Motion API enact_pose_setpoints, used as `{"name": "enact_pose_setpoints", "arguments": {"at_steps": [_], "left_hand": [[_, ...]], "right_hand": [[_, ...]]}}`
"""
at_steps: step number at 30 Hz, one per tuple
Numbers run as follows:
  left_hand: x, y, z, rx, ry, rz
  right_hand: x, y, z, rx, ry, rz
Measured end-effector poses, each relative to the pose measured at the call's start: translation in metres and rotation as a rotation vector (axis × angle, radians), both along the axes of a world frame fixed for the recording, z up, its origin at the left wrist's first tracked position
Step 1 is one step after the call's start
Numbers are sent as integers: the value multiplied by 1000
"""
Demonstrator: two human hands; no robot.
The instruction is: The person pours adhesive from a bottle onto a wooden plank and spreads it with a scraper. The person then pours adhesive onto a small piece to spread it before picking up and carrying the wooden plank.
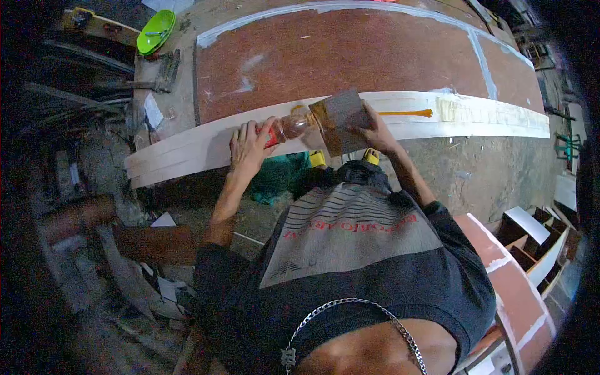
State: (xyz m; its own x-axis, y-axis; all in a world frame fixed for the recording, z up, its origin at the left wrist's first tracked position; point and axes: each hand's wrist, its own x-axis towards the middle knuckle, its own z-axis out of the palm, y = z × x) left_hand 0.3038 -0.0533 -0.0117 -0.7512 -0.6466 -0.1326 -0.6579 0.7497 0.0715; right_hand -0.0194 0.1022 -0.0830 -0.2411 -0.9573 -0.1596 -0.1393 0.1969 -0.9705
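Observation:
My left hand [250, 147] is wrapped round a clear plastic bottle [294, 125] with a red label, tipped nearly on its side. Some amber-coloured stuff shows toward the bottle's mouth end, close to a flat dark brown rectangular piece [340, 119]. That piece is gripped at its right edge by my right hand [378, 132], with the thumb side against it. Both hands are above a long pale board strip [200, 134]. A streak of thick amber liquid [406, 113] lies on this strip, right of my right hand. The bottle's mouth is hard to make out.
Beyond the strip lies a large reddish-brown panel [350, 56] edged with whitish bands. A green bowl [156, 31] with a tool in it stands at far left. Another reddish panel [525, 300] and a compartmented wooden unit [540, 247] are at the right. Dark clutter fills the left.

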Motion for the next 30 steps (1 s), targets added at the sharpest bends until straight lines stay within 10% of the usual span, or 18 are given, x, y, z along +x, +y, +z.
{"name": "enact_pose_setpoints", "arguments": {"at_steps": [8,16,26,30], "left_hand": [[4,-51,19,164,473,-62],[-11,-100,-28,516,918,67],[-69,-155,-67,974,1281,13],[-100,-174,-112,718,1273,167]], "right_hand": [[0,-13,59,47,216,158],[21,-16,92,290,1001,405],[-14,52,84,166,1120,250],[-44,99,85,150,1159,132]]}}
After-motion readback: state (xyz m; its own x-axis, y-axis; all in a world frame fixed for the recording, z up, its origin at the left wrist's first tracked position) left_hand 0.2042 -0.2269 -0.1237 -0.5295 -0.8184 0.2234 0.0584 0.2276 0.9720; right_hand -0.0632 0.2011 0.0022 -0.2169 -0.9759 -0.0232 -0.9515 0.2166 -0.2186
